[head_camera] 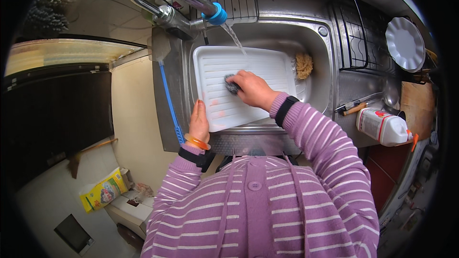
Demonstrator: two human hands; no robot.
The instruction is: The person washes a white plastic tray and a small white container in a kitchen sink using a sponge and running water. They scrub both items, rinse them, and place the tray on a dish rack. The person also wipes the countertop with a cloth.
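A white ribbed plastic tray (218, 65) lies tilted across the steel sink (317, 39), its near edge over the front rim. My left hand (199, 120) grips the tray's left side near the lower corner, fingers under or behind the edge and partly hidden. In my right hand (256, 89) is a dark scouring pad (232, 85), pressed on the tray's ribbed face. Water runs from the faucet (215, 13), which has a blue nozzle, onto the upper part of the tray. A tan scrubber (304, 66) rests in the sink to the right of the tray.
Left of the sink lies a long blue-handled tool (168, 93). On the right are a black wire rack (353, 39), a white scalloped plate (405, 44), a wooden-handled utensil (355, 109), a ladle (390, 95) and a white jug (383, 127) on its side by the counter's front edge.
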